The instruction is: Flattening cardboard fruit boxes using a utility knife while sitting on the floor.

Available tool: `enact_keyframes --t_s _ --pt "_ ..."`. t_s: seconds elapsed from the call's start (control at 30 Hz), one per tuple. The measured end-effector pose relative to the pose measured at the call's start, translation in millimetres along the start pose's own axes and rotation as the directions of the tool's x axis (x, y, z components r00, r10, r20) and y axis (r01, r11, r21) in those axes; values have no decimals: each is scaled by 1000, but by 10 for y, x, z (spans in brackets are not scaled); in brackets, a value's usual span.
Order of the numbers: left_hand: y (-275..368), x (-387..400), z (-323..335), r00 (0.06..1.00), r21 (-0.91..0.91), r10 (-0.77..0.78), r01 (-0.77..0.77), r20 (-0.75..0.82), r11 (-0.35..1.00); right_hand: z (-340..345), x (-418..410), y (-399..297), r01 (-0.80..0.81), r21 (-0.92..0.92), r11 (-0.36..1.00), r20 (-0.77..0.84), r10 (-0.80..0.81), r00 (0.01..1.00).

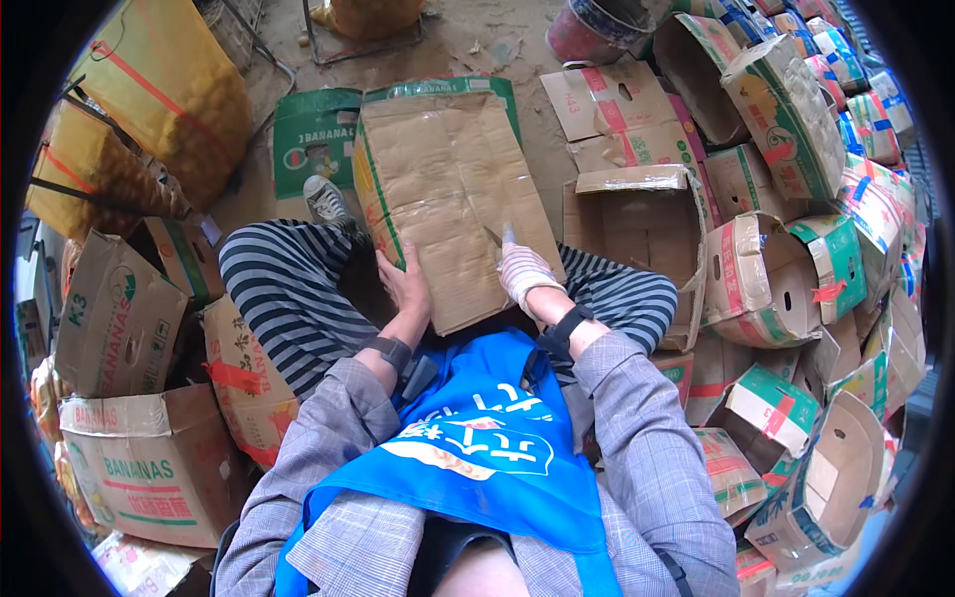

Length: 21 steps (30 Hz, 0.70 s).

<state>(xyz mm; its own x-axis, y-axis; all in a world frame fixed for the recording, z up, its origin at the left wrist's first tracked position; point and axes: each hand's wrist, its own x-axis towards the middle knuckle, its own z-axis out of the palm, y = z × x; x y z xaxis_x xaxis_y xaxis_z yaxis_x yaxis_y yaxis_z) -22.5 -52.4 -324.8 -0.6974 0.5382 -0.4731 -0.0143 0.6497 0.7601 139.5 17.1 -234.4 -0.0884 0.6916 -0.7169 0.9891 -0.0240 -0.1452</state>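
A worn cardboard banana box (455, 194) lies between the person's knees, its brown, taped face turned up. My left hand (406, 283) is bare and rests against the box's lower left side, thumb on the edge and fingers spread along the side. My right hand (526, 269) wears a striped glove and lies over the right part of the face. A small pointed blade (493, 237) shows by its fingertips; whether the hand grips it cannot be told. Green printed cardboard (317, 142) lies beyond and to the left of the box.
Cardboard boxes, among them an open one (634, 231), are heaped along the right. More banana boxes (142, 463) stand at the left, below full yellow mesh sacks (171, 89). A dirty bucket (593, 33) stands at the top. A canvas shoe (326, 200) is beside the green cardboard.
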Motion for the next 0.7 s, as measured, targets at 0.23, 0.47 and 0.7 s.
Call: enact_keyframes --t_s 0.23,0.47,0.7 --pt "-26 -5 22 1000 3 10 -10 -24 1000 139 -11 -105 -139 60 989 95 133 987" --pt "-92 -56 86 997 -10 73 -73 -25 997 261 -471 86 -160 -5 987 53 160 986" --pt "8 76 88 988 17 133 -132 -77 991 228 -1085 499 -87 124 988 57 81 995"
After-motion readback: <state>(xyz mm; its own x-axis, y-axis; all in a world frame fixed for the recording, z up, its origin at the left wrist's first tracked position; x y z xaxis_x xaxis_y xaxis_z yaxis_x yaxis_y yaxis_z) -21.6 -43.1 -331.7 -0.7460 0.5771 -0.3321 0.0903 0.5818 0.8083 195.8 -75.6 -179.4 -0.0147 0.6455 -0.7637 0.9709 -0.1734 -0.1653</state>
